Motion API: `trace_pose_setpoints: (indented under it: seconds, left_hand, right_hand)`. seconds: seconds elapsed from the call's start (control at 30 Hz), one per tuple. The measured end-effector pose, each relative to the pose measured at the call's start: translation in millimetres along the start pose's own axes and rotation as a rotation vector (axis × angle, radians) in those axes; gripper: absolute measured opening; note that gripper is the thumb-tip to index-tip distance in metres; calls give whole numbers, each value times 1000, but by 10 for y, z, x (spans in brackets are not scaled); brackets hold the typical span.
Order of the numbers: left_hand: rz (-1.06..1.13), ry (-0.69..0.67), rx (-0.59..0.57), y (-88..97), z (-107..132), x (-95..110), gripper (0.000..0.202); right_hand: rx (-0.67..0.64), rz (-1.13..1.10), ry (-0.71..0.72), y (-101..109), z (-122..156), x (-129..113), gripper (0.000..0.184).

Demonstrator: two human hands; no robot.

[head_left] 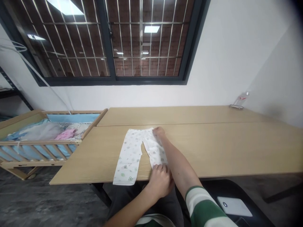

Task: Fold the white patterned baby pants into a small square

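Note:
A pair of white baby pants (129, 157) with a small printed pattern lies on the wooden table, waistband away from me and legs toward me. One leg is spread flat, its hem hanging slightly past the front edge. My right hand (159, 132) reaches across to the far right corner of the waistband, fingers closed on the cloth. Nearer to me, my left hand (161, 181) is closed on the lower end of the right-side leg, covering its hem. My right forearm hides part of that leg's outer edge.
The wooden table (227, 145) stretches out to the right, with a clear plastic bottle (241, 98) at its far right corner. A wooden crib (35, 144) with blue lining and bedding adjoins on the left. A white phone (234, 206) lies on a black chair beside me.

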State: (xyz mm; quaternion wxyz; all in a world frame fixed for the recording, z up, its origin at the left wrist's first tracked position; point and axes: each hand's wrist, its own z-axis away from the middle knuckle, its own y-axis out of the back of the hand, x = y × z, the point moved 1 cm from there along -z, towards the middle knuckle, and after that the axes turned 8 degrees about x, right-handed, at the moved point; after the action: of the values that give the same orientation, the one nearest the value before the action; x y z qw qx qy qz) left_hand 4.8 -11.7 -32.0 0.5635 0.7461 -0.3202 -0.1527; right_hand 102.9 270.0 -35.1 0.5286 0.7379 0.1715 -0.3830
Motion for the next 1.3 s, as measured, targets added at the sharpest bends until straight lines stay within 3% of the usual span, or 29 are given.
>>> trace_pose_setpoints:
  seconds: [0.13,0.33,0.63,0.77,0.9,1.07,1.2,1.3]
  left_hand:
    - [20,16,5,-25,5,-20,27]
    - [41,50,-14,46,-132,-90,27]
    - [165,83,-66,53,-336,41,29]
    - [248,154,-44,139,-332,61,27]
    - [543,318,59,238,-253,-24,11]
    - [1112,585,199,307,-88,-188,15]
    - [1414,658,292,474,126,-344,28]
    - [1453,730,349,649,377,-493,36]
  right_hand:
    - [50,85,-69,-83,-52,15,8]
    - [42,100,-79,-29,-219,47,11]
    - [-68,1,-45,141,-385,14,15]
    - [-112,-97,-40,212,-401,-28,11]
    - [-156,-234,-40,292,-399,-165,11]
    - [-210,-362,-28,345,-385,-502,16]
    - [-219,-399,-4,230,-335,-833,21]
    - [-216,-393,24,33,-249,-1051,23]
